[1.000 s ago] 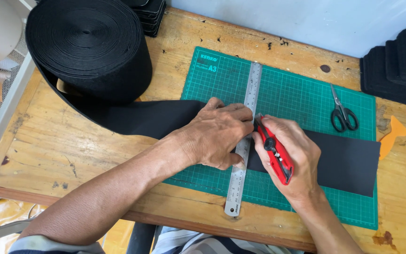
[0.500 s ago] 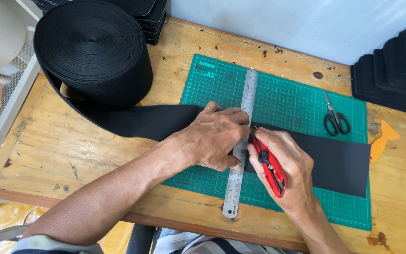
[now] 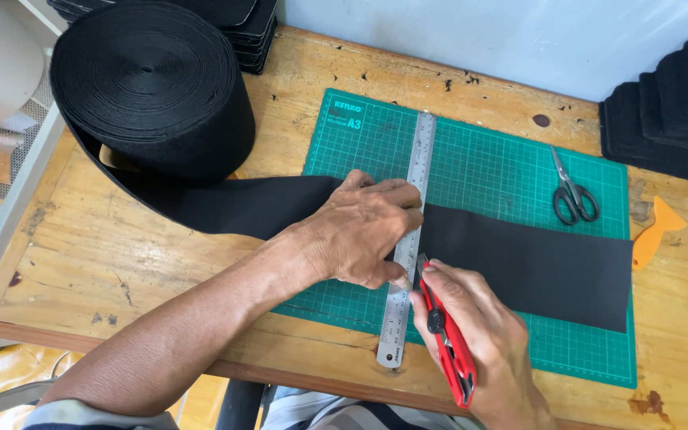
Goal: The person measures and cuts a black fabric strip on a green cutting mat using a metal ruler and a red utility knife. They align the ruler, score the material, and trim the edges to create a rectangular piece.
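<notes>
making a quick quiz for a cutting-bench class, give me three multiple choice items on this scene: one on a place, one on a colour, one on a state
1. Where do the scissors lie?
A. on the green mat
B. on the black roll
C. on the floor

2. What colour is the knife?
A. yellow
B. red
C. blue

3. What is the left hand doing?
A. lifting the scissors
B. hanging clear of the table
C. pressing down on the ruler

Answers:
1 A, they rest on the mat's right part, above the black strip.
2 B, its handle shows red in the right hand.
3 C, its fingers lie flat against the ruler, across the strip.
</notes>
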